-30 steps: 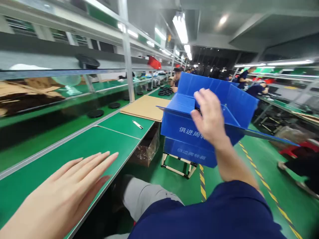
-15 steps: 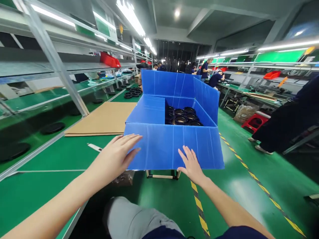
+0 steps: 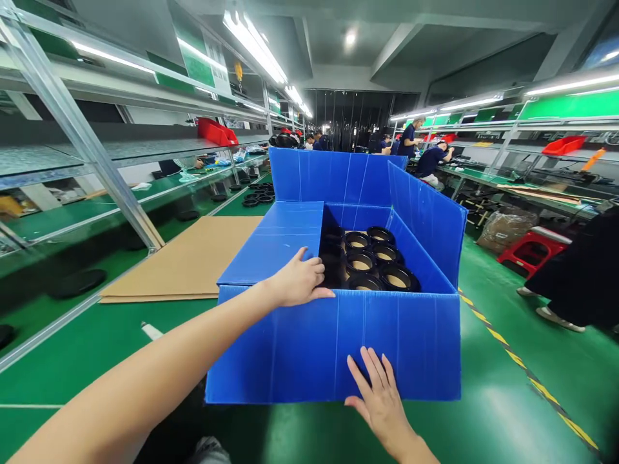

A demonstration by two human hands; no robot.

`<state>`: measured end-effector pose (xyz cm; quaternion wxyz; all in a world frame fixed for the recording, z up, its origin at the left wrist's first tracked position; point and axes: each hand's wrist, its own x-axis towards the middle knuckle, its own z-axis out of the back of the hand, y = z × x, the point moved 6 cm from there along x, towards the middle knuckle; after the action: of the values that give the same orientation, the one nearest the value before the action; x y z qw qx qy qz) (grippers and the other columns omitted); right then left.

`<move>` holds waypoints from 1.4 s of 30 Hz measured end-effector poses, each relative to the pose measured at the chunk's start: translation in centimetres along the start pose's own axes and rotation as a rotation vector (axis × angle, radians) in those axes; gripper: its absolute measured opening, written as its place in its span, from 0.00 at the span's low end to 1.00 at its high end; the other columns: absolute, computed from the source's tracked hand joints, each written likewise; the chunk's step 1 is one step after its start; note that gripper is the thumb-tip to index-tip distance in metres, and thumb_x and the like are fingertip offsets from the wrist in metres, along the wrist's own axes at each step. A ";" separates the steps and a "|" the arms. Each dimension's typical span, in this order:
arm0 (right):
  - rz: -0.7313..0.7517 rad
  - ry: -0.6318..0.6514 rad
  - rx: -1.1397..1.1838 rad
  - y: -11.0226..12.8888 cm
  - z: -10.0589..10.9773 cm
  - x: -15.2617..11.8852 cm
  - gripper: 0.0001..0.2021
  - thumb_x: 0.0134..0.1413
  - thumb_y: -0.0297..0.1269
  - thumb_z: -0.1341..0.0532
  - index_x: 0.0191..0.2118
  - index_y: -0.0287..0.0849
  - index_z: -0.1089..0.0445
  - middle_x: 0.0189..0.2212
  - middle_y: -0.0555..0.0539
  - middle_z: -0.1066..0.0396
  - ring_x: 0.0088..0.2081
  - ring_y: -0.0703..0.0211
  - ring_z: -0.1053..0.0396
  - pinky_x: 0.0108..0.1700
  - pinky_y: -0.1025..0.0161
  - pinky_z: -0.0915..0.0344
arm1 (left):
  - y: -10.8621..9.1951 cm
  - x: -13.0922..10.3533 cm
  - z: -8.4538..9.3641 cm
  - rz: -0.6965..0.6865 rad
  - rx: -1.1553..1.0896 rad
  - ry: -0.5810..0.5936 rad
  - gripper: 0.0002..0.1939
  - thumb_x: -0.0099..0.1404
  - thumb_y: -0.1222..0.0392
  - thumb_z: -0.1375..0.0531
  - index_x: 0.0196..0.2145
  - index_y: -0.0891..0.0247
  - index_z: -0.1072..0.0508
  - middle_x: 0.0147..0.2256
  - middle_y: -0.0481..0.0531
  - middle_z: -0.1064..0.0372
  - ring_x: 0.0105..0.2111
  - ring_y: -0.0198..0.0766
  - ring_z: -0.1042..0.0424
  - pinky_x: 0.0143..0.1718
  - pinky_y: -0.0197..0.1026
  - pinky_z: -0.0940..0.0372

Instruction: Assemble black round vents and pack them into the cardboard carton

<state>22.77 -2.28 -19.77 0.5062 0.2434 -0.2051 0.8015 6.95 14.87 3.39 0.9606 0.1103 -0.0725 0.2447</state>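
Observation:
A blue corrugated box point(image 3: 333, 348) stands in front of me, with its near, far and right flaps folded outward. Its left flap point(image 3: 285, 229) lies flat over the left part of the opening. Inside are several black rings point(image 3: 362, 262). My left hand point(image 3: 300, 278) has its fingers curled over the free edge of the left flap, near the front corner. Against the near flap rests my right hand point(image 3: 380, 393), fingers spread, holding nothing.
Flat cardboard sheets point(image 3: 178, 258) lie on the green bench at left, near a white tool point(image 3: 151, 331). More black rings point(image 3: 258, 193) sit farther back. At right are a red stool point(image 3: 534, 251) and a person's dark clothing point(image 3: 575, 264). Other people work behind.
The box appears closer and larger. My left hand has moved right and forward from the near flap to the left flap and curled on its edge. My right hand appears lower in view.

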 end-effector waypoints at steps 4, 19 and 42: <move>0.049 -0.072 -0.050 0.3 0.6 0.3 0.30 0.73 0.49 0.48 0.73 0.45 0.47 0.69 0.38 0.44 0.72 0.44 0.52 0.74 0.43 0.61 | 4.4 -2.4 8.5 0.172 -0.019 -0.400 0.17 0.74 0.51 0.46 0.30 0.61 0.29 0.40 0.57 0.26 0.54 0.48 0.29 0.58 0.53 0.36; 0.111 -0.154 -0.107 0.1 2.3 1.0 0.32 0.69 0.59 0.49 0.69 0.45 0.38 0.64 0.37 0.36 0.68 0.38 0.43 0.71 0.41 0.52 | 18.0 -13.9 16.7 0.908 -0.060 -1.116 0.09 0.64 0.56 0.38 0.36 0.65 0.25 0.35 0.49 0.27 0.36 0.36 0.30 0.45 0.40 0.33; -0.290 0.012 -0.167 -16.8 13.0 12.7 0.34 0.71 0.52 0.48 0.73 0.35 0.48 0.74 0.31 0.61 0.74 0.35 0.65 0.72 0.33 0.60 | 16.0 -14.5 16.6 0.926 -0.008 -1.287 0.15 0.64 0.64 0.43 0.43 0.68 0.20 0.44 0.55 0.22 0.46 0.47 0.24 0.53 0.48 0.33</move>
<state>35.78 6.04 -0.48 0.6364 0.2228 -0.2305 0.7016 -14.88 17.90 19.44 0.5309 0.1850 -0.6530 0.5074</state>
